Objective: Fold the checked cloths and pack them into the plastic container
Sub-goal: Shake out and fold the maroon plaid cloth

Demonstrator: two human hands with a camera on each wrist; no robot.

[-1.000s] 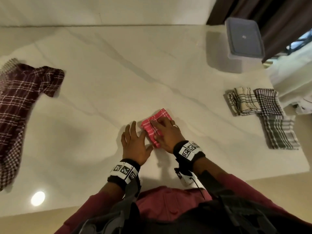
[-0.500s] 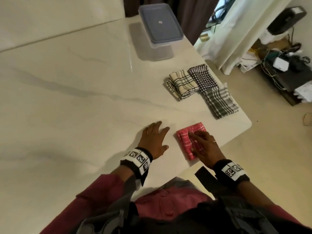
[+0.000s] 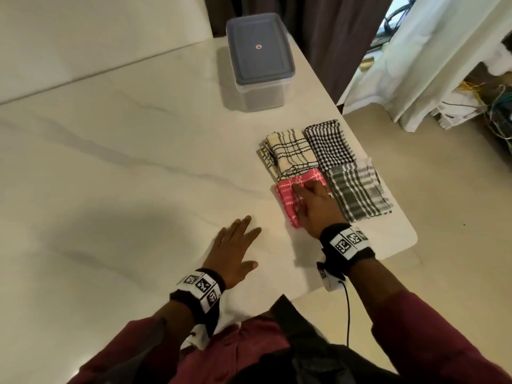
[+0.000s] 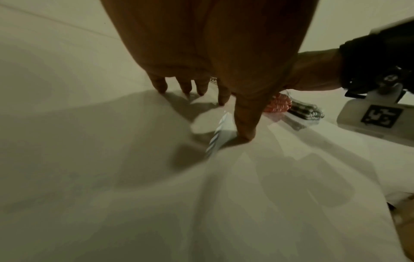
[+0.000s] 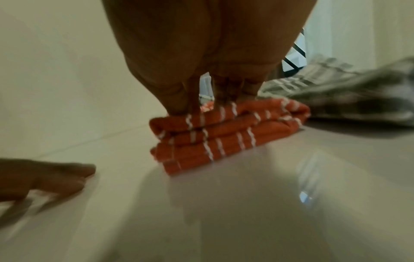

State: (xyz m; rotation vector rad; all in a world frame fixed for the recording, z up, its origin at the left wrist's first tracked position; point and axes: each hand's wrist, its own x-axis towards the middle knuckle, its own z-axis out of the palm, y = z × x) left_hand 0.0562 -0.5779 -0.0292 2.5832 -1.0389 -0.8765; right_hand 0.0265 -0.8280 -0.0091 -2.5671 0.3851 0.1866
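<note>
Seen from the head camera: right hand [image 3: 315, 206] laid flat on a folded red checked cloth [image 3: 289, 198], fingers straight and close together, pressing it onto the white marbled table [image 3: 124, 189]. Tucked against three other folded cloths near the table's right edge: a cream cloth with dark lines [image 3: 291, 153] touching its far side, a grey checked cloth [image 3: 357, 192] just beside it on the right, a black-and-white small-check cloth [image 3: 328, 144] beyond that. Left hand [image 3: 235, 253] spread palm down on bare table, near the red cloth but apart from it. Farther back, close to the table's far right corner, a clear plastic container [image 3: 260, 90] standing with its grey lid [image 3: 259, 48] on, well apart from the cloths. Marker-printed bands worn on both wrists, maroon sleeves below. Seen from the left wrist: fingers [image 4: 160, 85] extended down to the tabletop, thumb splayed aside, holding nothing; red cloth [image 4: 278, 105] and grey cloth [image 4: 306, 111] glimpsed past the thumb, with the right wrist's black band [image 4: 369, 62] above. Seen from the right wrist, blurred: fingertips [image 5: 177, 104] bunched together and resting on top of the red cloth's [image 5: 224, 134] stacked layers, nothing curled around its edge; grey cloth [image 5: 336, 92] lying just beside it; left hand [image 5: 44, 177] flat on the table at lower left.
</note>
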